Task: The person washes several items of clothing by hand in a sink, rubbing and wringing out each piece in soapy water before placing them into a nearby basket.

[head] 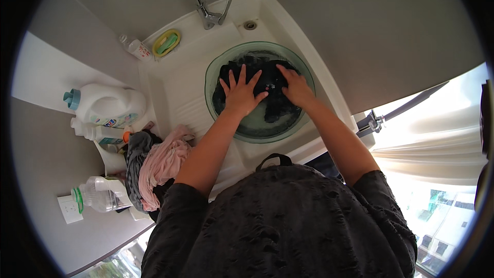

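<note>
A round, greenish translucent basin (210,96) of water stands in the white laundry sink (170,85). In it lies soaked black cloth (276,104) with a small light and pink print. My left hand (242,94) rests on the cloth's left part, palm down, its fingers spread. On the cloth's upper right part lies my right hand (296,87), with thumb and forefinger apart; its other fingertips are partly hidden. Neither hand visibly grips the cloth.
A chrome faucet (210,17) rises behind the basin, near a drain (250,25). At left are a soap dish (166,43), a clear bottle (137,47), a large detergent bottle (112,104), a pile of pink and grey clothes (164,162) and a plastic jug (102,194).
</note>
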A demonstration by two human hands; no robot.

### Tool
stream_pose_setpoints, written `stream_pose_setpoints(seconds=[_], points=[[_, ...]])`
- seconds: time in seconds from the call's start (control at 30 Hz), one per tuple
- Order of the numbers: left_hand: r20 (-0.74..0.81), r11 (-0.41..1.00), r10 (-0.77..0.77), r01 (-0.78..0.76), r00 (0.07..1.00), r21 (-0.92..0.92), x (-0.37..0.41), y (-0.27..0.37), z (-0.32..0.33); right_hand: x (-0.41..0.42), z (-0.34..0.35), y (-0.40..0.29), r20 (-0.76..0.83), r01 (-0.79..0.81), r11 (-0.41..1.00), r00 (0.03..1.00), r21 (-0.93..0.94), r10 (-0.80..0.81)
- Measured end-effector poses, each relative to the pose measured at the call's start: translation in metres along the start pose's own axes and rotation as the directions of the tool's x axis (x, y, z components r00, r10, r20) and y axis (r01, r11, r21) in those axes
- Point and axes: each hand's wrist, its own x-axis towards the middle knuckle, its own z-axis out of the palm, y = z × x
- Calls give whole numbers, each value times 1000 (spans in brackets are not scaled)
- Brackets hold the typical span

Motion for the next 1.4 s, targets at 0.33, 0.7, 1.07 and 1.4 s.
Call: stream_pose_setpoints(seconds=[0.33, 0.7, 1.07, 1.4], points=[[298, 982, 28, -82, 954, 169, 19, -31, 22, -6, 32, -37, 299, -186, 899, 900, -397, 318], [355, 998, 44, -59, 934, 30, 41, -20, -1, -2, 24, -7, 285, 20, 1000, 958, -15, -15], [155, 994, -87, 96, 984, -48, -36, 33, 26, -38, -8, -37, 137, -363, 898, 931, 248, 339], [303, -108, -406, 284, 862, -953, -1, -45, -50, -32, -65, -15, 221, -214, 903, 966, 372, 138]])
